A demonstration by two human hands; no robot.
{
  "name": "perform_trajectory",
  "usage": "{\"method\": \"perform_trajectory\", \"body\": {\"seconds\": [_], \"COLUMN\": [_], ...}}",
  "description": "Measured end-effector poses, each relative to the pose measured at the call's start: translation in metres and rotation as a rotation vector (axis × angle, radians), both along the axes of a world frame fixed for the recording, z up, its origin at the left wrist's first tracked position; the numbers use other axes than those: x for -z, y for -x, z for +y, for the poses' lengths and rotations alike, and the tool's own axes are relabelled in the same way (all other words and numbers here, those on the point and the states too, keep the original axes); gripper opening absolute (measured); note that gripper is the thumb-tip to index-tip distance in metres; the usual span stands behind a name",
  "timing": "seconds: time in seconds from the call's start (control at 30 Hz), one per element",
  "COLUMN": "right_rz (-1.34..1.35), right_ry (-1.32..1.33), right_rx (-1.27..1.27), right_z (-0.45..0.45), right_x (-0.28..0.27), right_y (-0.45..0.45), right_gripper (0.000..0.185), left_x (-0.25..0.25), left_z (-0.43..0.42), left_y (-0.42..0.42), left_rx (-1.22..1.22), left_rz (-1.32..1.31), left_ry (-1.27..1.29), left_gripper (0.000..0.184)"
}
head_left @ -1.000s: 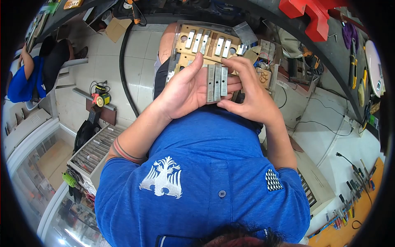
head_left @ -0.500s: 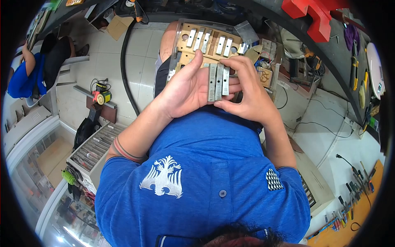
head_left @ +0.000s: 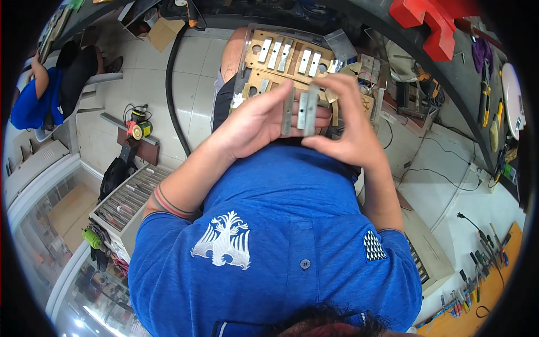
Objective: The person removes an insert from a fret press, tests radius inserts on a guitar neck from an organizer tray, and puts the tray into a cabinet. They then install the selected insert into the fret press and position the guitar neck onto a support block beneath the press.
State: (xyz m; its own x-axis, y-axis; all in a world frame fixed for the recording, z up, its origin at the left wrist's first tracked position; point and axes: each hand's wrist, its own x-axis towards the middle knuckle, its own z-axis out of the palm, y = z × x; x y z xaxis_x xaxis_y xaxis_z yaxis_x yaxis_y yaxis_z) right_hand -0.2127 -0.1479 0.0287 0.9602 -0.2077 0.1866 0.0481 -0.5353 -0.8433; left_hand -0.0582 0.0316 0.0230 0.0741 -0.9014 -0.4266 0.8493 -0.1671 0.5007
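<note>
A grey worktop with a black edge [head_left: 470, 84] spans the upper right, a red metal block [head_left: 435, 25] near its edge. At the far left sits a second person in a blue shirt [head_left: 36, 106]. A pale box packed with thin grey strips [head_left: 126, 235] stands left of the wearer's arm.

Over the wearer's lap lies a light-brown wooden board with round holes [head_left: 254, 62]. Five silvery rectangular metal bars [head_left: 275, 53] stand along its far edge, three toward the left corner, two toward the right; a clear plastic bag [head_left: 338, 45] is near its far right corner. Both hands obstruct the view of its near edge.

The left hand [head_left: 255, 124] is spread flat, thumb raised, bearing two grey drilled metal bars [head_left: 302, 110] across its fingers. The right hand [head_left: 351, 126] is curled narrow, holding a blurred grey metal bar [head_left: 311, 109] between thumb and fingertips, just beside those two.
</note>
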Motion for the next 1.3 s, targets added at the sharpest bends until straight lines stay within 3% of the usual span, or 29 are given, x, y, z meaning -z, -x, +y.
{"method": "perform_trajectory", "body": {"seconds": [0.13, 0.17, 0.47, 0.87, 0.97, 1.07, 1.1, 1.23, 1.3], "right_rz": [-0.004, 0.000, 0.111, 0.118, 0.112, 0.102, 0.095, 0.172, 0.146], "right_ry": [0.024, 0.032, 0.067, 0.430, 0.465, 0.502, 0.520, 0.627, 0.656], "right_rx": [0.154, 0.140, 0.030, 0.057, 0.061, 0.078, 0.089, 0.111, 0.130], "right_z": [-0.029, -0.030, 0.007, 0.014, 0.012, -0.004, -0.012, -0.031, -0.034], "right_x": [-0.004, -0.004, 0.003, -0.007, -0.003, 0.010, 0.016, 0.043, 0.055], "right_y": [0.005, 0.005, 0.001, -0.023, -0.037, -0.058, -0.066, -0.086, -0.090], "right_gripper": [0.092, 0.092, 0.094, 0.087, 0.083, 0.077, 0.076, 0.077, 0.078], "left_x": [0.015, 0.014, 0.010, 0.021, 0.014, 0.022, 0.027, 0.036, 0.040], "left_z": [0.010, 0.011, 0.003, 0.002, -0.001, 0.001, 0.002, 0.003, 0.008], "left_y": [-0.003, -0.003, 0.006, -0.010, -0.020, -0.028, -0.033, -0.041, -0.042], "left_rx": [0.058, 0.055, -0.082, -0.135, -0.125, -0.210, -0.260, -0.476, -0.433], "left_rz": [-0.344, -0.242, -0.371, -0.833, -0.797, -0.831, -1.057, -1.126, -1.084], "left_ry": [-0.121, -0.146, -0.052, -0.117, -0.157, -0.212, -0.204, -0.210, -0.233], "left_gripper": [0.027, 0.018, 0.018, 0.016, 0.015, 0.014, 0.013, 0.014, 0.014]}}
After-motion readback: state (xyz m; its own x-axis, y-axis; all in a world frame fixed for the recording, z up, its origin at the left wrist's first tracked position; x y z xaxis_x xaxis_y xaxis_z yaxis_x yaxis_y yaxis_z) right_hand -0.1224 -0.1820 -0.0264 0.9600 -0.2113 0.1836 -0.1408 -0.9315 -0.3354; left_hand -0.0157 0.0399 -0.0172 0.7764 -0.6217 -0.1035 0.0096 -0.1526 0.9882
